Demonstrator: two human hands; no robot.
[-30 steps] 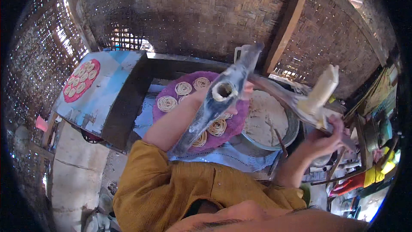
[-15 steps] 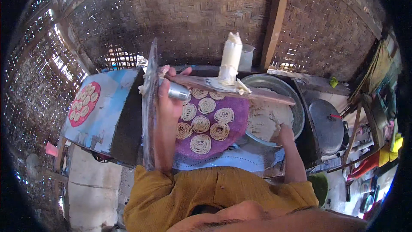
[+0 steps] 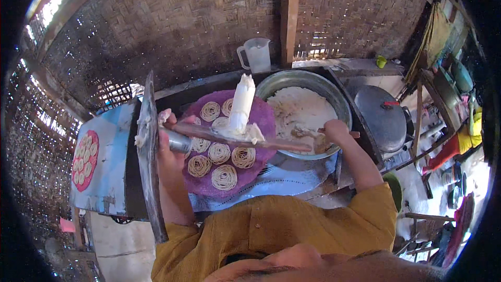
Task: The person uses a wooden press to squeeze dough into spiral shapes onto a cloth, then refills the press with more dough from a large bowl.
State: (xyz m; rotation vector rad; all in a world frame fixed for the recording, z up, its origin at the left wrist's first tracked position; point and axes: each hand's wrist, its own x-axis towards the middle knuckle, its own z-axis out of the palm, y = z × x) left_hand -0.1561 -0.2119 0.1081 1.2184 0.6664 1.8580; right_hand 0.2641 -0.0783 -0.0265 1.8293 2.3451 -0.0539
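My left hand (image 3: 171, 157) is closed around the metal cylinder (image 3: 178, 141) of a hand press, near where its two wooden bars meet. One bar (image 3: 150, 164) stands nearly upright at the left; the other bar (image 3: 284, 145) reaches right, carrying a dough-smeared white plunger (image 3: 241, 107) that points up. My right hand (image 3: 336, 129), closed, grips a wooden stirring stick (image 3: 355, 134) over the basin's near right side. Pale dough (image 3: 300, 107) fills much of the round basin (image 3: 309, 77). Under the press, coiled noodle nests (image 3: 224, 177) lie on a round purple mat (image 3: 265, 125).
A clear pitcher (image 3: 258, 55) stands behind the mat. Right of the basin is a large lidded pot (image 3: 381, 117). On a blue surface (image 3: 111, 162) at the left lies a pink mat (image 3: 86, 162) with more nests. A woven wall (image 3: 182, 26) closes the back.
The view has turned right. My right hand has come up from the dough at the basin's near edge, and the wooden stick now shows in it. The press sits lower, still in my left hand.
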